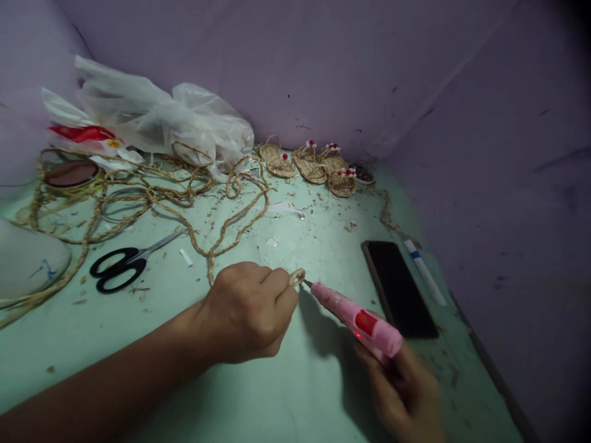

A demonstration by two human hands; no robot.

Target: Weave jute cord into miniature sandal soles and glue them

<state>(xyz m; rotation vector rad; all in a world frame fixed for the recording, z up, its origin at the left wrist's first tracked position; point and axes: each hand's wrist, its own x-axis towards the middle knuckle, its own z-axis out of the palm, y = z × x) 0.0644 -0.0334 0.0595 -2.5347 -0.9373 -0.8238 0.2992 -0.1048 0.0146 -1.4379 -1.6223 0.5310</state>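
Both hands are closed: the left hand (pixel 253 311) on a small straw loop (pixel 298 275), the right hand (pixel 409 394) around a pink glue gun (pixel 344 307), its tip at the loop. Bare table (pixel 263 400) lies nearest, a smartphone (pixel 401 289) beyond the gun; the left fingertips are hidden, the right hand blurred.

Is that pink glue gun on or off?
On, it seems: a little red light glows on the pink glue gun in the right hand. I can't see a switch.
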